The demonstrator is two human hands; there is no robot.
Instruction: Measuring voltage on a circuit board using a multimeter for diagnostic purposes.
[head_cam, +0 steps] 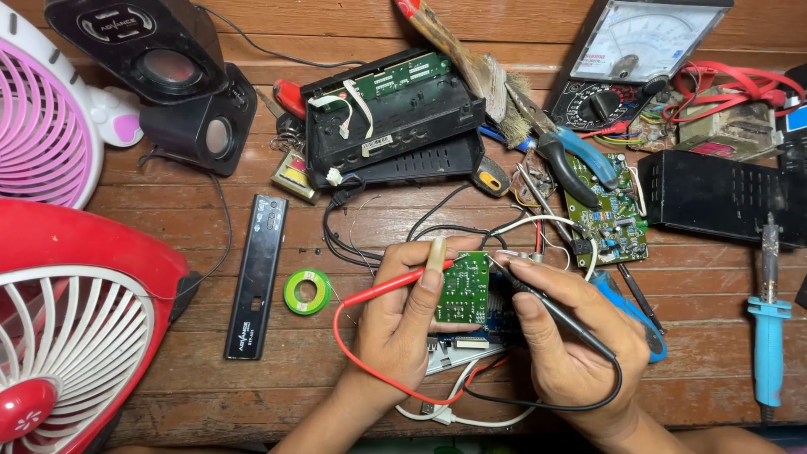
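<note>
On the wooden table (pixel 252 395), at far left, sit a pink fan (pixel 38 118) and a red fan (pixel 76 328), with black speakers (pixel 168 76) behind them. Further right lie a black front panel (pixel 256 277) and a green solder spool (pixel 308 292).

The left hand (pixel 399 324) pinches a red probe (pixel 382 290) between thumb and fingers, its tip at the edge of a small green circuit board (pixel 463 288). The board stands in front of the person, held up between both hands. The right hand (pixel 572 336) grips a black probe (pixel 555 315), fingers closed around it, tip at the board's right edge.

An opened black case (pixel 395 118) lies behind, and an analog multimeter (pixel 639 59) to the right, so disassembly looks done and probing looks underway. A blue soldering iron (pixel 769 328) lies untouched at far right.
</note>
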